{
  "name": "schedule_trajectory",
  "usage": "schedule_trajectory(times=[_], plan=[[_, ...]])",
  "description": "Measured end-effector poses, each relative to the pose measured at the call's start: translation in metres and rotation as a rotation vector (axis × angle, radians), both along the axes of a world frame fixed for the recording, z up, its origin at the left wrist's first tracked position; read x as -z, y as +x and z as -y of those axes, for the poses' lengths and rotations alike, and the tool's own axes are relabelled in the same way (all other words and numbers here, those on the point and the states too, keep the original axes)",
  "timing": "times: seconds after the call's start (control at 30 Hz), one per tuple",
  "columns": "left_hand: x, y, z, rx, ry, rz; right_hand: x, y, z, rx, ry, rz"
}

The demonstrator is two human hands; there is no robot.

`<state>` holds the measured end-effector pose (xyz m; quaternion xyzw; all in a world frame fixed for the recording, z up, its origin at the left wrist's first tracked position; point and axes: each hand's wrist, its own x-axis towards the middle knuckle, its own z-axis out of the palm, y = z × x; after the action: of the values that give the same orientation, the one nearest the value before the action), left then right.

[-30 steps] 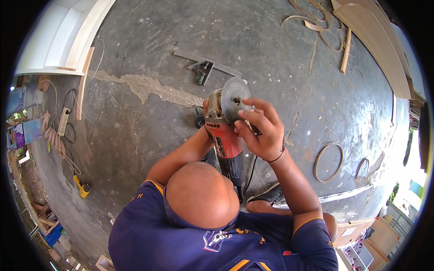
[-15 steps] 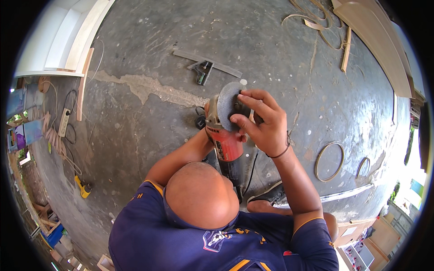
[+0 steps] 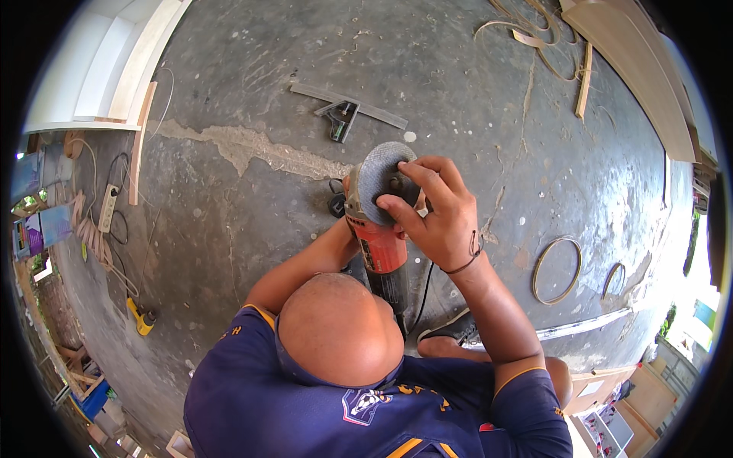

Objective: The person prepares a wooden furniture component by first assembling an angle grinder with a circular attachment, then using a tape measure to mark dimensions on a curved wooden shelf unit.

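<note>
A red and black angle grinder (image 3: 382,250) stands upright in front of me, its metal head at the top. My left hand (image 3: 347,185) is wrapped round the head from the left and behind; most of its fingers are hidden. A round grey abrasive disc (image 3: 374,169) sits against the head, its face turned partly upward. My right hand (image 3: 447,202) has thumb and forefinger bent onto the disc's face, on either side of the dark centre nut (image 3: 395,184). Whether the fingers pinch the nut or only the disc, I cannot tell.
Beyond the grinder a combination square (image 3: 343,114) lies on the concrete floor. Coiled edging strip (image 3: 557,271) rests at right, and a yellow tool (image 3: 140,317) at left. A power strip (image 3: 109,208) with cables lies near a white cabinet (image 3: 92,69). A black cord (image 3: 424,294) runs beside the grinder.
The disc has turned so that more of its face and the centre nut show. My right hand has shifted slightly left with it. My left arm has barely moved.
</note>
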<state>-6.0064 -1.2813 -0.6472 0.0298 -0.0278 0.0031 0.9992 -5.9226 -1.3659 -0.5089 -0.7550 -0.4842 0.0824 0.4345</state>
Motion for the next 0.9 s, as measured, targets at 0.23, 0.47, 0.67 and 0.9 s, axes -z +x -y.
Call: schedule_trajectory(times=[0.23,0.47,0.67,0.9], plan=[[-0.006,0.000,0.003,0.032,-0.174,0.123,-0.007,0.002,0.004,-0.003,-0.043,-0.089],[0.015,-0.001,0.004,0.074,-0.237,0.242,-0.004,0.013,0.007,-0.022,-0.001,-0.061],[0.008,-0.008,0.000,0.132,-0.295,0.238,-0.008,0.036,0.019,0.164,-0.026,-1.016],[-0.002,-0.003,-0.007,0.238,-0.389,0.299,0.016,0.070,0.033,0.362,0.362,-1.480]])
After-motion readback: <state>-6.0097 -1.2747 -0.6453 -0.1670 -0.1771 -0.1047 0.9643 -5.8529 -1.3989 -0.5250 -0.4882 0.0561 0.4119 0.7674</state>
